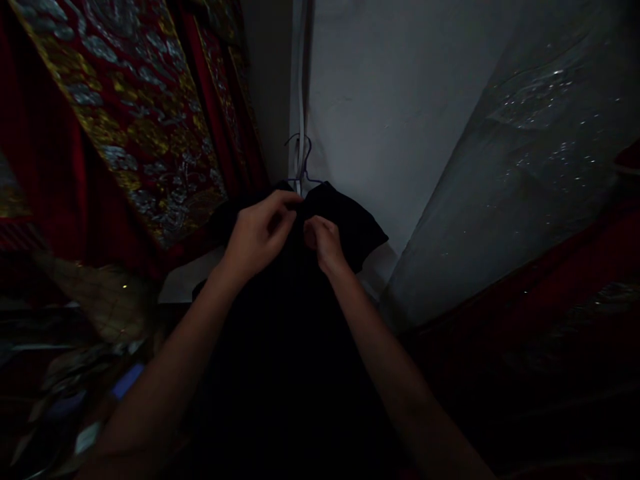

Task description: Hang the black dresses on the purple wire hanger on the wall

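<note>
A black garment (pixel 345 220) hangs on a thin wire hanger (pixel 301 160) against a pale wall. Both of my hands are at its neckline. My left hand (pixel 257 233) pinches the black cloth near the collar, fingers curled. My right hand (pixel 323 241) is closed in a fist on the cloth just to the right, the two hands almost touching. The lower part of the garment is lost in darkness between my forearms.
Red garments with gold and silver embroidery (pixel 145 127) hang at the left. A grey sheer glittering fabric (pixel 525 153) hangs at the right above dark red cloth (pixel 565 287). A white vertical strip (pixel 299 80) runs down the wall behind the hanger.
</note>
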{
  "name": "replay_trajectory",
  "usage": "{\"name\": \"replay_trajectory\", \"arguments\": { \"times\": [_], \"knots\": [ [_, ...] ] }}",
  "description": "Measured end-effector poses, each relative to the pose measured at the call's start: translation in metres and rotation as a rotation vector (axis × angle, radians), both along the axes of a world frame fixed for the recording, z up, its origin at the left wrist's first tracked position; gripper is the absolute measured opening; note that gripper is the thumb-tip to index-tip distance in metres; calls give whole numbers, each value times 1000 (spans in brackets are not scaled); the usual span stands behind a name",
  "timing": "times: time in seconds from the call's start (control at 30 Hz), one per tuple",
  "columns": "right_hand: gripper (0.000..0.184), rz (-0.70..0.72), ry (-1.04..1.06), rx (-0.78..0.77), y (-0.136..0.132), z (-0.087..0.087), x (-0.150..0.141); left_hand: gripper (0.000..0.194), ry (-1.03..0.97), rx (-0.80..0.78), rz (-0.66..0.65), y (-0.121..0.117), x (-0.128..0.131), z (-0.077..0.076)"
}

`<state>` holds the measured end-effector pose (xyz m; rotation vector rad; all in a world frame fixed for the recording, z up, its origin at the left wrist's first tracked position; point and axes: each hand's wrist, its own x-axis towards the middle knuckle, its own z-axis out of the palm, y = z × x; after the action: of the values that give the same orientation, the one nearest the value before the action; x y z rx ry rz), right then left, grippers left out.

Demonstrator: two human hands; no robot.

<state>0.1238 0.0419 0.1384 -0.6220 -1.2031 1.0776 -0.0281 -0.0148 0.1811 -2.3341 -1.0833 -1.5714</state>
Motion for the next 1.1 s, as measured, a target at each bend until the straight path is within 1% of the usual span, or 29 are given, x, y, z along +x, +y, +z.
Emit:
{"name": "replay_trajectory", "arguments": {
  "times": [0.1, 0.17, 0.23, 0.3, 0.4, 0.47, 0.5, 0.57, 0.63, 0.67, 0.73, 0.8, 0.87, 0.93, 1.0, 1.07, 1.1],
  "knots": [
    [18, -40, -59, 59, -2, 6, 3, 16, 89, -19, -29, 26, 11, -8],
    [18, -55, -86, 71, -1, 8, 5, 11, 83, -11, -11, 40, 19, -12],
    [20, -100, -99, 90, 4, 7, 5, 11, 52, 14, 16, 44, 27, -14],
    [21, -179, -125, 129, 13, 1, 4, 10, 13, 53, 30, 42, 33, -12],
    [23, -279, -247, 136, 27, -17, 4, 9, -105, 124, 39, 35, 33, -3],
    [23, -296, -338, 83, 31, -37, 4, 10, -240, 166, 62, 36, 21, 3],
    [23, -289, -360, 51, 29, -47, 4, 11, -320, 178, 76, 39, 11, 6],
    [22, -248, -333, 1, 20, -69, 3, 15, -505, 181, 104, 53, -16, 8],
    [21, -189, -258, -30, 2, -87, 1, 19, -728, 135, 116, 72, -45, 3],
    [20, -163, -218, -41, -8, -94, 0, 21, -857, 85, 107, 82, -58, -3],
    [19, -129, -163, -59, -27, -101, -3, 23, -1161, -78, 38, 98, -74, -23],
    [17, -111, -132, -71, -41, -103, -4, 22, -1447, -291, -57, 104, -74, -50],
    [16, -112, -100, -74, -46, -101, -2, 22, -1597, -466, -85, 98, -64, -82],
    [15, -120, -56, -81, -46, -98, 2, 25, -1611, -557, -42, 85, -49, -114],
    [15, -122, -29, -100, -45, -98, 8, 26, -1576, -611, -7, 72, -35, -142],
    [14, -116, -32, -132, -43, -100, 13, 24, -1506, -668, 3, 64, -28, -160],
    [15, -111, -41, -151, -42, -102, 15, 22, -1455, -699, -2, 63, -26, -165]
  ]
}}
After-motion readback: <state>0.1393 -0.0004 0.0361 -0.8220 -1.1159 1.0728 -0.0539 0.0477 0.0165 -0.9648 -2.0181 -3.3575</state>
